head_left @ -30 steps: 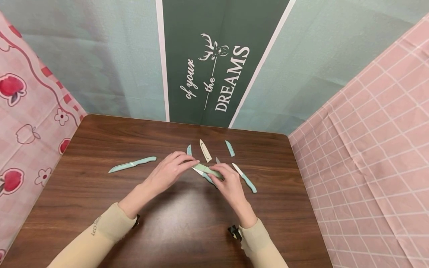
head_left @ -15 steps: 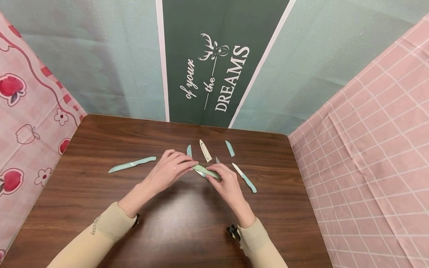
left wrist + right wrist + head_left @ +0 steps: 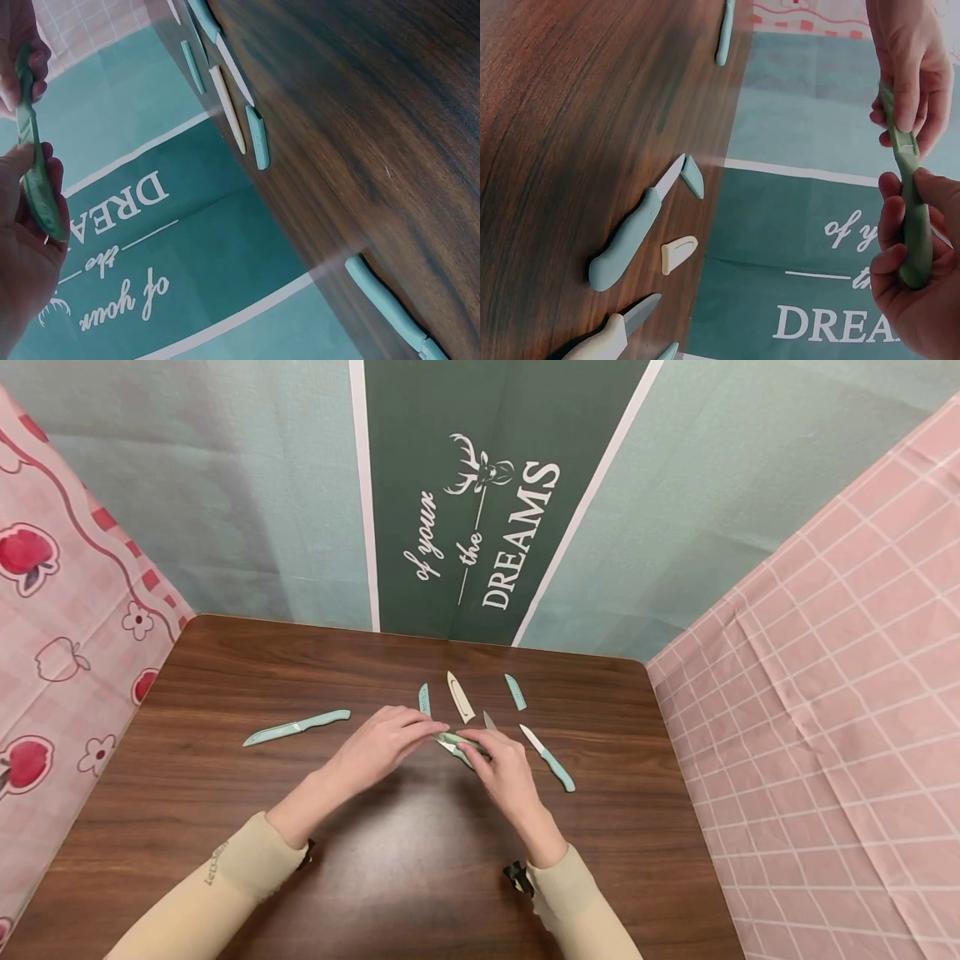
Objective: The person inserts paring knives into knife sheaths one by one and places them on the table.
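Note:
Both hands hold a green paring knife (image 3: 916,232) raised over the table, its blade covered by a green sheath (image 3: 43,201). My left hand (image 3: 390,739) pinches the sheath between thumb and fingers. The handle is in my right hand (image 3: 510,772), fingers curled round it. In the head view the fingers hide much of the knife. Below the hands lies an unsheathed knife with a light blue handle (image 3: 626,251). Beside it is a cream-handled knife (image 3: 604,341), mostly covered by my right hand in the head view.
Behind the hands lie a light blue sheath (image 3: 423,697), a cream sheath (image 3: 461,697) and another blue sheath (image 3: 515,692). A bare-bladed blue knife (image 3: 555,768) lies to the right, a sheathed blue knife (image 3: 296,728) to the left. Cloth hangings surround the wooden table (image 3: 390,868).
The green knife has turned in the hands and now shows a narrower side. My right hand has shifted slightly left. The things on the table have stayed put.

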`<control>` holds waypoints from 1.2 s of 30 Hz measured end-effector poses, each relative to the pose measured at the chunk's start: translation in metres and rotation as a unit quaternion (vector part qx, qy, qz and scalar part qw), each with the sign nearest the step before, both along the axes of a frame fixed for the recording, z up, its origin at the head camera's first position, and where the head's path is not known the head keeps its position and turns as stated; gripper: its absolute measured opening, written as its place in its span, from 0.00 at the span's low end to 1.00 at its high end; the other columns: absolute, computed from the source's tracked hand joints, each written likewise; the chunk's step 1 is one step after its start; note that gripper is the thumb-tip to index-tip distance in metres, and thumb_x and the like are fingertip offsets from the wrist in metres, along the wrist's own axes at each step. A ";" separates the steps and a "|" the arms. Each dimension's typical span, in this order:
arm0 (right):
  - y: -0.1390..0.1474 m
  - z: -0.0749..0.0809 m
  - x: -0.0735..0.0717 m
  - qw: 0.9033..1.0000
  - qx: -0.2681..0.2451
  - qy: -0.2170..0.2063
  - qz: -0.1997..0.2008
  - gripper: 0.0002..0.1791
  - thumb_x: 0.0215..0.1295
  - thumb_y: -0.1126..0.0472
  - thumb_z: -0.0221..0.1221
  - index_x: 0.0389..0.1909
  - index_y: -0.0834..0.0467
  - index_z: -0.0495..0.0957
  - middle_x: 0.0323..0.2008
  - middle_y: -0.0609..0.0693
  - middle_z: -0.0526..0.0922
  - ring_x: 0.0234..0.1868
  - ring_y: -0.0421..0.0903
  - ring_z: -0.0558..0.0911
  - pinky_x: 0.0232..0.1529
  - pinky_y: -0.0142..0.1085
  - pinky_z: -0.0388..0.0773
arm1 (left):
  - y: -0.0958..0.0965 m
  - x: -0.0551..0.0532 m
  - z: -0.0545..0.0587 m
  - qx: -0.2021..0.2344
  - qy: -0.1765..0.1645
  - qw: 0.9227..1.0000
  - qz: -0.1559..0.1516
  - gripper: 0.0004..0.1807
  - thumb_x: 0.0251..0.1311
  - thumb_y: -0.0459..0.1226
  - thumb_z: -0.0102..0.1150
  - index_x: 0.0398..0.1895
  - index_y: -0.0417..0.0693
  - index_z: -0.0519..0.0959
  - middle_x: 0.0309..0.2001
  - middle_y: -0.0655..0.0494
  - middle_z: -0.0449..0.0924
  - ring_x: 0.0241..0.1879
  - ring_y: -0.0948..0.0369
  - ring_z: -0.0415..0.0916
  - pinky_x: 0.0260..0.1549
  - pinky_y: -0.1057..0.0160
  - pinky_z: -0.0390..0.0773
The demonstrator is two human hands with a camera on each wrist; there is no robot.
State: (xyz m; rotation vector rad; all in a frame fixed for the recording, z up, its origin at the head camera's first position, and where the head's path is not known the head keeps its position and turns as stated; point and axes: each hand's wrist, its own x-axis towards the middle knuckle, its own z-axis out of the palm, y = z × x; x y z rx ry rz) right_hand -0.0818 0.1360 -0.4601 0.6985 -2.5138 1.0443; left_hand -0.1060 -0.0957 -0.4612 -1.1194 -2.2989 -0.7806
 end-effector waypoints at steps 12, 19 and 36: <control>-0.012 -0.003 0.002 0.999 0.015 -0.033 0.002 0.10 0.66 0.60 0.64 0.45 0.59 0.85 0.41 0.52 0.89 0.43 0.45 0.88 0.42 0.37 0.84 | 0.005 0.002 -0.002 -0.039 0.070 0.996 0.033 0.15 0.53 0.40 0.74 0.45 0.52 0.86 0.40 0.61 0.87 0.42 0.60 0.82 0.48 0.57 0.78; -0.015 -0.005 0.001 0.998 0.026 -0.053 0.000 0.10 0.68 0.60 0.62 0.46 0.59 0.85 0.42 0.53 0.89 0.42 0.45 0.87 0.41 0.38 0.83 | 0.004 0.002 -0.005 -0.060 0.091 0.993 0.045 0.14 0.54 0.40 0.73 0.45 0.51 0.87 0.40 0.61 0.88 0.42 0.60 0.82 0.49 0.57 0.77; -0.024 -0.021 -0.001 0.997 0.043 -0.068 -0.002 0.11 0.65 0.61 0.66 0.47 0.57 0.85 0.43 0.50 0.88 0.45 0.45 0.85 0.46 0.40 0.82 | -0.003 0.005 -0.018 -0.076 0.044 0.995 0.053 0.13 0.55 0.39 0.73 0.44 0.50 0.86 0.41 0.60 0.88 0.42 0.60 0.83 0.42 0.60 0.83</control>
